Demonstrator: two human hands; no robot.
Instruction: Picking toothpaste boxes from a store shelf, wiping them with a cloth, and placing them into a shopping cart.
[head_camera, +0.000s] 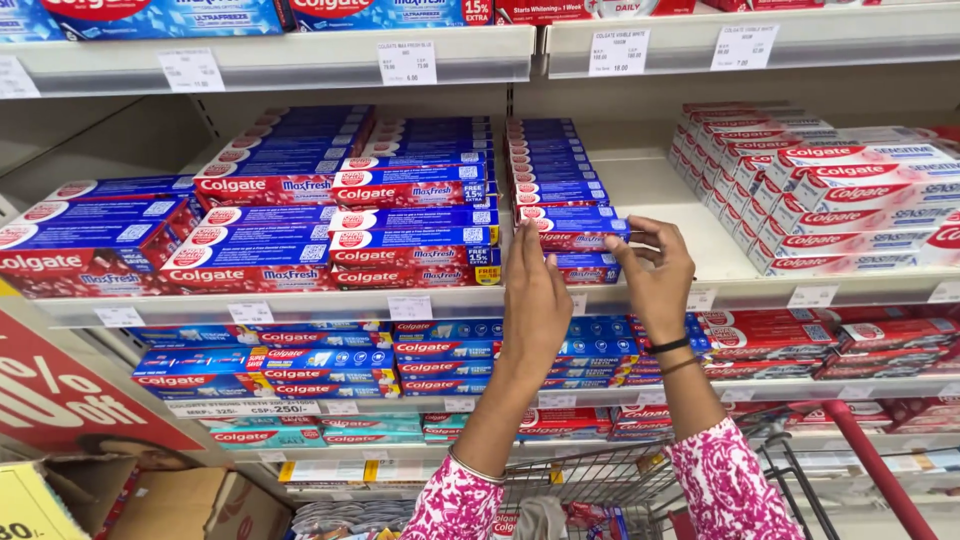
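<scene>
Both of my hands are raised to a shop shelf (680, 290) stacked with toothpaste boxes. My left hand (533, 300) and my right hand (655, 272) grip the two ends of one blue and red toothpaste box (578, 228) at the front of a narrow stack. Under it lies another box of the same kind (583, 266). My sleeves are pink and white patterned, and dark bands circle my right wrist.
Rows of blue and red boxes (330, 215) fill the shelf to the left, red and white boxes (850, 200) to the right. More shelves of boxes sit below and above. A wire shopping cart (600, 480) with a red handle stands under my arms. Cardboard cartons (170, 500) lie at lower left.
</scene>
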